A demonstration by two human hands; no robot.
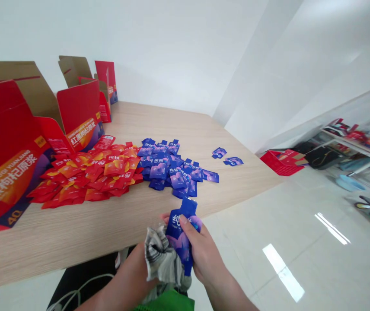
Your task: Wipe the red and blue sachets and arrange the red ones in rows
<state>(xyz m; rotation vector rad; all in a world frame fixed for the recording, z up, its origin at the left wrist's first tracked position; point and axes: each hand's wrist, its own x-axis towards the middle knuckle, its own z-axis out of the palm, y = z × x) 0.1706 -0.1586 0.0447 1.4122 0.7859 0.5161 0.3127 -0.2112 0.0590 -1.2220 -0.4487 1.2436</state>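
Note:
My right hand (201, 246) is closed on a blue pouch (180, 239), its thumb across the printed front and the capped top pointing up. A striped grey-and-white cloth (162, 255) is bunched in my left hand (142, 261) and lies against the pouch's left side. The cloth hides most of my left fingers. Beyond my hands, a heap of blue pouches (172, 168) lies on the wooden table (107, 224). Left of it, touching, is a larger pile of red-orange pouches (90, 175).
Open red cartons (10, 151) stand along the table's left side, more behind them. Two blue pouches (219, 152) lie apart near the right edge. On the tiled floor (253, 246) to the right is a red box (280, 163), near a loaded shelf (356, 144). A white cable (78, 291) hangs below.

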